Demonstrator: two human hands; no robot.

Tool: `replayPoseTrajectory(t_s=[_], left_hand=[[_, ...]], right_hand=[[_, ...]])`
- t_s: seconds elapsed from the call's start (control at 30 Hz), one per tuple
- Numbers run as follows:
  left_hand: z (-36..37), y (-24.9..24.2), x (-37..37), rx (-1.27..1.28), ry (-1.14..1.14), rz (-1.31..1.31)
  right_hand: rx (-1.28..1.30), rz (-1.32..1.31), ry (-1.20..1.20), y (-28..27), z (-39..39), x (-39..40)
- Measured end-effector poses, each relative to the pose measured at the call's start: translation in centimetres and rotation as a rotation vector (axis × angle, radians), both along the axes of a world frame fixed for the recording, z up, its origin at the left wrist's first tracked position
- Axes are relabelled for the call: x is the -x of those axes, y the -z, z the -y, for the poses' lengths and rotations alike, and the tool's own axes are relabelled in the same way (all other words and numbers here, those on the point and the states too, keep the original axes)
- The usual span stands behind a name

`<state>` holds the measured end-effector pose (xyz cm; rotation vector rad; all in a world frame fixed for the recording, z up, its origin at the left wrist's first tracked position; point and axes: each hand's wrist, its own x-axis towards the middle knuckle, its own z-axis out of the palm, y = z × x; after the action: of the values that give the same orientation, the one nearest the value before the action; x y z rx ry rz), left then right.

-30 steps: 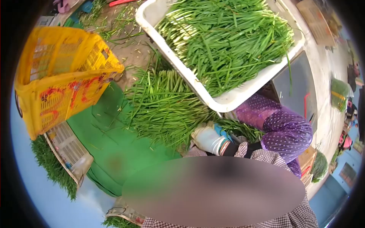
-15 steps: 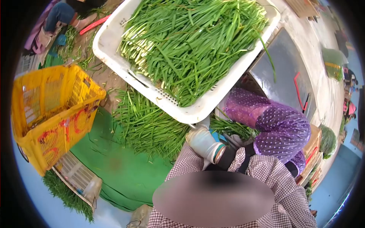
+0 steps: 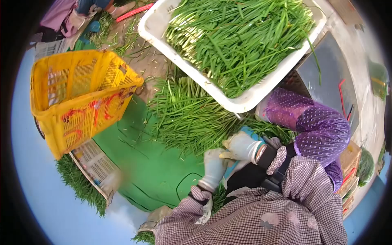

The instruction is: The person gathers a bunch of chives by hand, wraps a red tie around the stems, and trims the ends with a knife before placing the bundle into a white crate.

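Note:
My left hand and my right hand wear pale gloves and meet in front of my body. The fingers of both are curled together at the fingertips; what is between them, if anything, is too small to make out. Something blue shows beside my right hand. Just beyond both hands, a loose heap of long green stalks lies on a green sheet. Above the heap stands a white basket full of green stalks with pale ends.
A yellow crate with red markings stands at the left, above a pale crate with greens beneath. A polka-dotted purple leg covering is at the right, near a grey board. Part of another person shows at the upper left.
The view has shifted, so the baskets sit further right and higher. My left hand has come into view beside my right, which has moved away from the white basket's corner.

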<state>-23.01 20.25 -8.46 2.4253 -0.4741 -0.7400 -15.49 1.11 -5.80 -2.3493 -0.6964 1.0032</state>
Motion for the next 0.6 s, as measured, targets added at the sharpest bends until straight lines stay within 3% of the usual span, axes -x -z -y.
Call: replayPoseTrajectory(t_s=[0.03,0.07,0.1,0.17,0.23,0.27,0.33,0.4,0.43,0.47,0.53,0.57,0.6], left_hand=[[-0.5,-2.6,-1.2,-0.055,-0.035,0.021],[-0.7,-5.7,-2.8,-0.11,-0.065,0.041],[-1.7,-7.2,-3.7,-0.099,-0.123,0.153],[-2.7,-10.7,-5.1,-0.097,-0.2,0.262],[-2.8,-14.0,-6.8,-0.395,-0.334,0.766],[-3.1,-13.5,-6.2,-0.406,-0.342,0.766],[-3.3,-10.6,-2.9,0.282,-0.702,0.256],[-2.9,-2.4,0.3,0.357,-0.872,-0.39],[-2.6,2.3,2.0,0.593,-1.097,-0.746],[-1.9,7.5,3.9,0.83,-1.302,-1.117],[1.8,22.1,10.7,0.867,-0.704,-0.36],[1.7,22.1,9.8,0.868,-0.705,-0.367],[1.6,21.3,7.3,0.751,-0.671,-0.513]], right_hand=[[-0.008,-0.32,-0.08,-0.3,-0.3,-0.7],[-0.141,-0.167,-0.21,1.3,-1.0,0.1],[-0.139,-0.168,-0.216,1.0,-1.5,0.0],[-0.322,0.134,-0.153,-0.2,-3.1,-1.2],[-0.365,0.204,-0.12,-0.4,-4.6,-2.7],[-0.373,0.282,-0.084,0.1,-5.2,-3.3],[-0.341,0.296,0.074,1.6,-5.8,-3.6],[-0.052,0.319,0.042,6.1,-5.0,-2.2],[0.119,0.275,0.033,7.8,-4.4,-1.6],[0.124,0.264,0.039,8.0,-4.0,-1.9],[0.054,0.172,0.377,7.8,-3.0,-3.3],[0.059,0.167,0.377,8.2,-3.1,-3.8],[0.234,0.323,0.229,8.3,-3.5,-4.5]])
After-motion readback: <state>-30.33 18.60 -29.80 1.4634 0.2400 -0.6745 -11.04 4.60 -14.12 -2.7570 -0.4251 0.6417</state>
